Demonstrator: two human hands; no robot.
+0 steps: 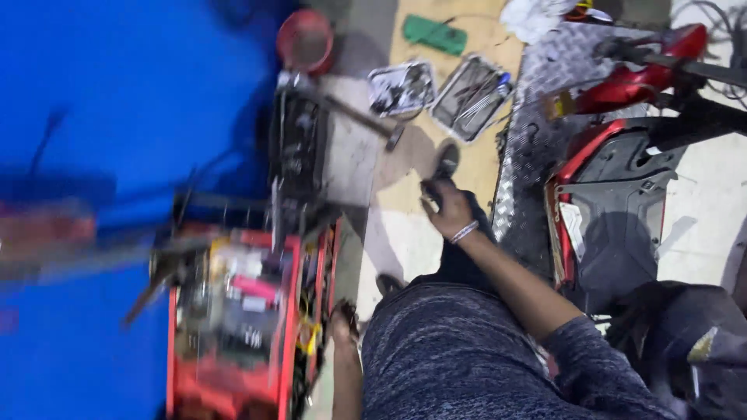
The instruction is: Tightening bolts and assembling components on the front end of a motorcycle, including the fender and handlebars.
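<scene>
Your right hand [450,211] made the working grip, reaching out over the floor with the fingers curled around a small dark object [446,163]; blur hid how tightly they closed and whether they truly held it or only touched it. That object sat at about twelve o'clock from the hand, its long axis running up and away from your knuckles toward the trays. A pale band circled the wrist just behind the hand.

Your left hand [341,320] hung low beside the red tool cart [233,327], at about nine o'clock from your knee, touching or nearly touching the cart's edge. I could not tell whether it held anything.

Beyond the dark object, at roughly twelve o'clock, lay two metal trays [436,89] of tools, and a hammer [366,120] lay slanted at eleven o'clock, head toward the trays. A red scooter [622,148] stood at two o'clock on a checker plate [529,117]. The right hand was far nearer the object and trays than the left, which stayed on the cart side.
</scene>
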